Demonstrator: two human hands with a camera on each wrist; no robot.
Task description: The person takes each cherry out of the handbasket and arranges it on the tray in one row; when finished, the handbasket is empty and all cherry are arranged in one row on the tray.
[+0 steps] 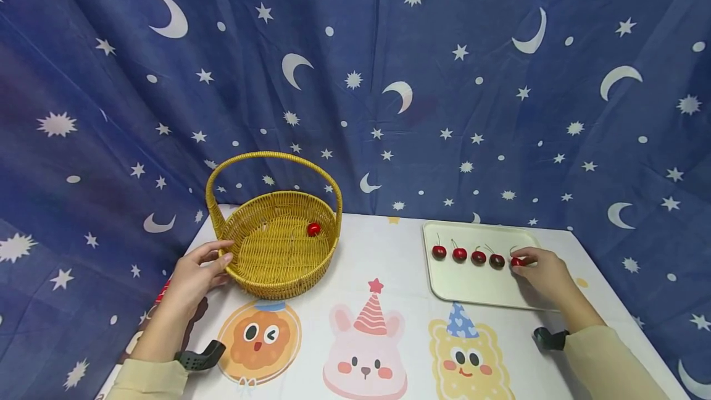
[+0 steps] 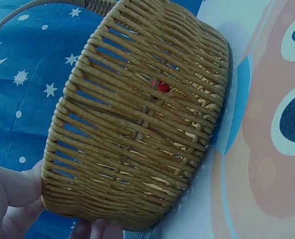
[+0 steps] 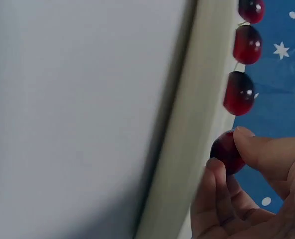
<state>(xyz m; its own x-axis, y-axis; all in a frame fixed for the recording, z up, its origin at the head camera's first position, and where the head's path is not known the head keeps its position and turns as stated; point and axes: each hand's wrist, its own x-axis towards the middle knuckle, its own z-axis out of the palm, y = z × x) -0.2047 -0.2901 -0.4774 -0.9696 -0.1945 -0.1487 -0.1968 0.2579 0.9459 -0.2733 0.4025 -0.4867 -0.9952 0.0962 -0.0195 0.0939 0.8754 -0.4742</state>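
At the left, my left hand [image 1: 195, 276] grips the side of a yellow wicker basket [image 1: 272, 291] near its rim, thumb and fingers lying about the weave [image 2: 132, 114]. Inside the basket lies one red cherry [image 1: 313, 229], which also shows through the gaps in the left wrist view. Over on the right, my right hand [image 1: 547, 273] pinches a dark red cherry [image 3: 226, 152] between thumb and fingers, at the right end of a row. Several more cherries [image 1: 478, 257] with thin stems lie in that row on a pale cream tray [image 1: 472, 286].
The basket's tall arched handle [image 1: 272, 154] stands upright. A white tablecloth [image 1: 383, 245] with printed cartoon figures covers the table. Behind it hangs a blue curtain [image 1: 355, 122] with moons and stars. A black wrist device [image 1: 201, 357] sits on each of my wrists.
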